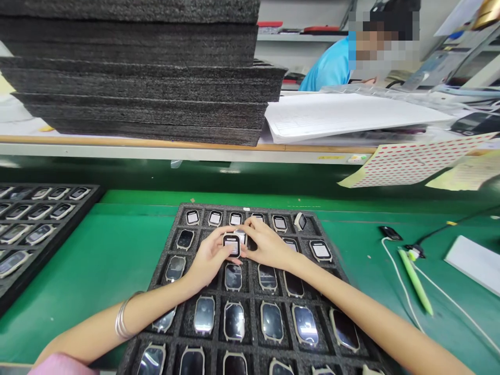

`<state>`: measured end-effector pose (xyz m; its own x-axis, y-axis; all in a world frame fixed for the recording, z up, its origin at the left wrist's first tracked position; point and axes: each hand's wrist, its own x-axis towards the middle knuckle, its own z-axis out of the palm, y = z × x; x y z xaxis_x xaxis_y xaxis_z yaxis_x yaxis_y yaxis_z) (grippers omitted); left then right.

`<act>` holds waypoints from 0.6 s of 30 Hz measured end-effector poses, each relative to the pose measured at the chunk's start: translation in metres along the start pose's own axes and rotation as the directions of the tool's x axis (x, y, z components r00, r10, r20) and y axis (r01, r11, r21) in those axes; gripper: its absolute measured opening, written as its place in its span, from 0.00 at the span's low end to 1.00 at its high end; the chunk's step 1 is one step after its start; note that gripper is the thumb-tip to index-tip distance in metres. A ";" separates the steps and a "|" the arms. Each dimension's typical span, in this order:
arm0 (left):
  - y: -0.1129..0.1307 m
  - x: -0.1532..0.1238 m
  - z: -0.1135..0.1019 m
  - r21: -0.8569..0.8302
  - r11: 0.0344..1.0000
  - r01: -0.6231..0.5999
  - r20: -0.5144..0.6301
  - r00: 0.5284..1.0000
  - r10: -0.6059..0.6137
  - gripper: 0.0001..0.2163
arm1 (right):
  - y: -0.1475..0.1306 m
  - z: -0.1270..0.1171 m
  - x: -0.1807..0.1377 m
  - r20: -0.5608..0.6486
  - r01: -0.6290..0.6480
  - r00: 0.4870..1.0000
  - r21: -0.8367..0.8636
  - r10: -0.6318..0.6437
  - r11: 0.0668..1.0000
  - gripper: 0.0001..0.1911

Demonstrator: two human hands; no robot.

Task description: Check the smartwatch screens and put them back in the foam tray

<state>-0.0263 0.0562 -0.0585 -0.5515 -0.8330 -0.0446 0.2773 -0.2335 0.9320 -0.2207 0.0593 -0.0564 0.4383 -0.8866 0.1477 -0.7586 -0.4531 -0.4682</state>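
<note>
A black foam tray (177,333) lies on the green mat in front of me, its pockets filled with several smartwatch bodies. Some screens are dark, those in the far rows show white. My left hand (209,258) and my right hand (265,245) meet over the tray's second row. Both are closed on one watch body (232,244) with a lit white screen, held just above the tray. My left fingers pinch its left side, my right fingers its right side. A silver bangle (124,316) sits on my left wrist.
A second foam tray (58,229) of watch bodies lies at the left edge. A green pen (416,281), white cable (402,291) and white pad (474,263) lie right. Stacked black foam sheets (144,73) and papers (344,117) fill the shelf behind. A person in blue (332,65) sits beyond.
</note>
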 end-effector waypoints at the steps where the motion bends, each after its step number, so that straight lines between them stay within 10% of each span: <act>1: 0.002 -0.001 0.000 -0.004 1.000 -0.002 0.002 1.000 0.002 0.17 | -0.001 0.002 0.000 0.002 0.009 1.000 -0.012 -0.009 1.000 0.25; 7: 0.008 -0.004 -0.008 0.057 0.997 -0.057 0.149 0.988 0.048 0.29 | 0.001 -0.012 -0.018 -0.038 0.024 0.999 -0.024 -0.025 0.999 0.22; 12: 0.010 0.003 -0.039 0.458 0.883 -0.100 0.164 0.986 0.027 0.27 | -0.024 -0.029 -0.051 -0.003 -0.015 1.000 0.027 0.015 1.000 0.11; 18: 0.016 0.024 -0.073 0.844 0.464 -0.270 0.270 0.960 0.066 0.21 | -0.085 0.061 -0.122 0.176 0.287 0.948 -0.128 -0.263 0.949 0.12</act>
<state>0.0226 -0.0041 -0.0706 -0.7240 -0.6799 0.1162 -0.3866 0.5396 0.7479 -0.1804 0.2112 -0.0874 0.7005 -0.7051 0.1098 -0.6557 -0.6967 -0.2908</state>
